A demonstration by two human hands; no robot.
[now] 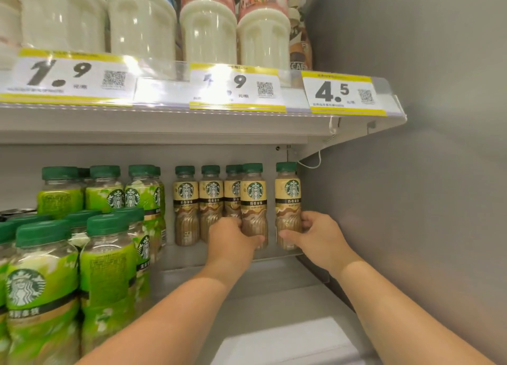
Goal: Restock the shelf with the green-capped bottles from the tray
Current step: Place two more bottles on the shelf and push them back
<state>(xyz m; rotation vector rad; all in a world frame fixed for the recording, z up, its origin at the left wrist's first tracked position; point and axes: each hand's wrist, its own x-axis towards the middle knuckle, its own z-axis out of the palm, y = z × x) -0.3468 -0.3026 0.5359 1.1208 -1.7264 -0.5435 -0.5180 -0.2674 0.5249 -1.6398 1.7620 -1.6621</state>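
Both hands are deep in the lower shelf (274, 296), so this looks like the placing step: two green-capped bottles are being set down at the back, to the right of a row of three matching bottles (210, 197). The left hand (233, 237) has its fingers curled round the ribbed lower body of one cream-labelled bottle (253, 197), which stands upright just in front of the row's right end. The right hand (319, 234) wraps another cream-labelled bottle (288, 194) low down, thumb across the front and fingers round the far side, with the grey side wall (425, 172) near it. A clear gap separates the two bottles. The tray is not in view. The bottles are clear plastic, narrow-waisted and slick-looking, with milky brown drink below glossy wraps. I judge the next move calls for seating both bases flat, labels forward, and letting go without tipping them. To the left, green-labelled bottles (107, 268) of the same shape crowd the shelf. Above them, white milk bottles (208, 35) stand behind yellow-edged price tags (343, 94).
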